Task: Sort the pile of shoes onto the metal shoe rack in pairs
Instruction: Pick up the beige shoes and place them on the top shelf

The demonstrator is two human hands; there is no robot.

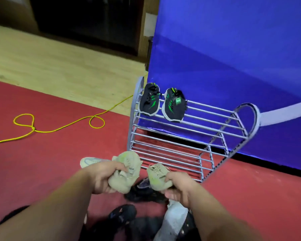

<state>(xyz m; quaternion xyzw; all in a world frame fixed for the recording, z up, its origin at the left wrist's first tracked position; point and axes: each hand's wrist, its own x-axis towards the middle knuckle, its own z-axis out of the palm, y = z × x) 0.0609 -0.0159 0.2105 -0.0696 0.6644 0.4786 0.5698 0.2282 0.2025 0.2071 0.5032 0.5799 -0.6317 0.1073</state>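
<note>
My left hand [104, 178] grips a beige knit shoe [127, 169] with a faint yellow-green stripe, held above the floor. My right hand [178, 186] grips its matching beige shoe [157, 174], toe pointing up and away. Both are just in front of the metal shoe rack [189, 134], near its lower tier. On the rack's top tier stands a pair of black shoes with green stripes, one [149, 100] at the left end, the other [174, 105] right beside it. Under my hands lies the pile: dark shoes [142, 192], another dark shoe [122, 213] and a white shoe [174, 218].
A pale shoe [90, 161] lies on the red carpet left of my left hand. A yellow cord [63, 126] loops across the carpet to the left. A blue panel [233, 58] stands right behind the rack. Wooden floor lies beyond the carpet.
</note>
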